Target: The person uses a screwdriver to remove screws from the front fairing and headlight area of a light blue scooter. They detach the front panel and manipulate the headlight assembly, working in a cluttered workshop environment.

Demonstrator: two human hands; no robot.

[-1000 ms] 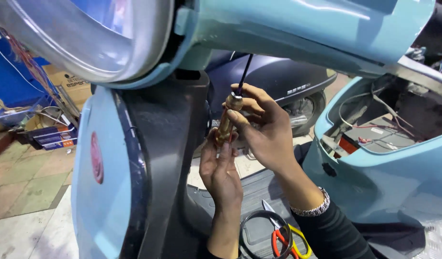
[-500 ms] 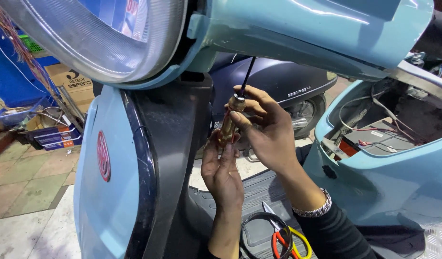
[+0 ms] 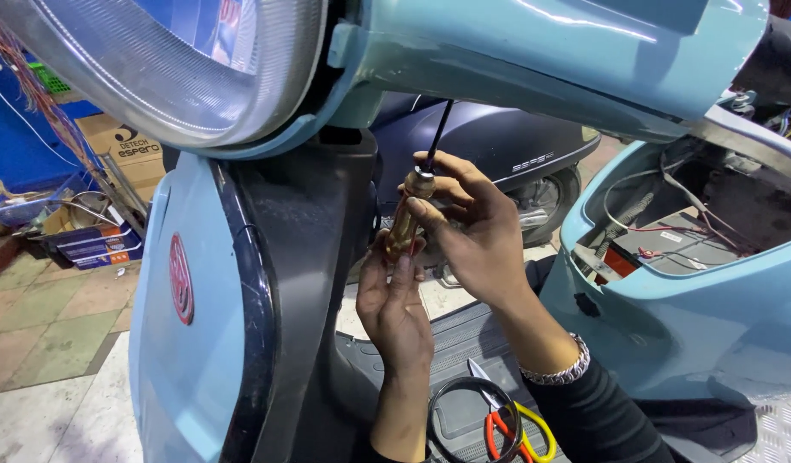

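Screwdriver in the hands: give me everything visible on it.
The screwdriver has a translucent amber handle with a metal collar and a thin dark shaft. It points steeply upward, its tip hidden under the light-blue handlebar cover. The right hand pinches the handle near the collar; the left hand supports its butt end from below.

We see glossy light-blue plastic on the scooter body (image 3: 695, 317), and matt black plastic on its front column (image 3: 301, 257). The headlight (image 3: 181, 69) looks like clear, ribbed plastic. The screwdriver (image 3: 406, 225) has a translucent amber handle and a dark metal shaft. A shiny metal bracelet (image 3: 556, 370) sits above a black cloth sleeve (image 3: 601, 420). The floor (image 3: 52, 343) is dull stone tile.
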